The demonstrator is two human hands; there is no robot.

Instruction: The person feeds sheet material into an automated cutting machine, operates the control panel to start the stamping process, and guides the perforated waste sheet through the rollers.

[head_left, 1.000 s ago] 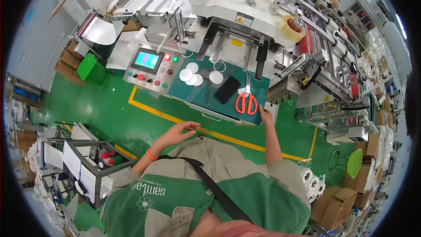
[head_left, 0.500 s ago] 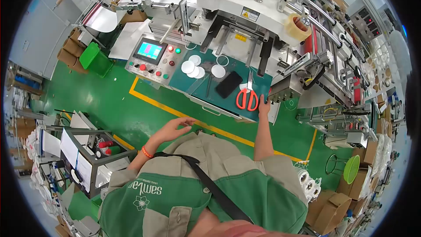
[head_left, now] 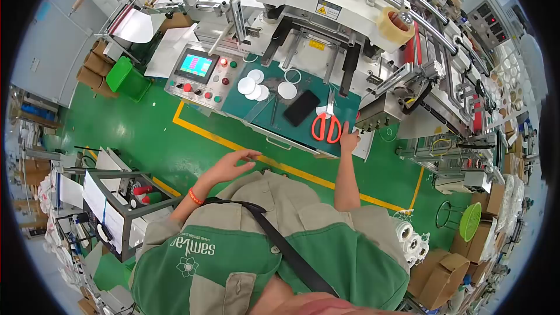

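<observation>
My left hand is in the air in front of my body, its fingers loosely spread and nothing in them. An orange band circles that wrist. At the right edge of the teal work surface, my right hand rests with fingers apart, close beside the orange handles of the scissors. Whether it touches the handles is hard to see. A black phone lies left of the scissors. Farther left are several white discs, a single white disc and a white ring.
A control panel with a lit screen adjoins the surface on the left. Behind is the white machine with dark rails and a tape roll. A green bin and cardboard boxes stand on the floor.
The view has shifted slightly. My left hand has risen a little and its fingers look straighter. My right hand stays at the surface's edge, its fingers slightly more spread.
</observation>
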